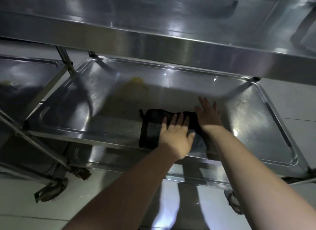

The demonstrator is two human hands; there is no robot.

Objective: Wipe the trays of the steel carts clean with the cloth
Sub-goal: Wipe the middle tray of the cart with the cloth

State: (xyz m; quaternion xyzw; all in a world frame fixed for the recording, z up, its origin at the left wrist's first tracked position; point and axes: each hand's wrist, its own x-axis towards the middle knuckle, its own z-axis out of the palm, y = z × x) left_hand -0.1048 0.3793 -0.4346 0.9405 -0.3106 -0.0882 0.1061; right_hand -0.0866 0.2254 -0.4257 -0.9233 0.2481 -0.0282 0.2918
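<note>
Pressing the black cloth (152,125) near the front rim of the tray (253,120), left hand (176,137) and right hand (207,115) lie flat, grip wide, bare steel flanking.

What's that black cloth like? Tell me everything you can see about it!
The cloth is black, soft-looking fabric, folded flat, with a small tab at its far left corner. It lies on the steel tray near the front rim. The left hand presses flat on it; the right hand rests on its right end. The yellow smear farther back is apart from it.
</note>
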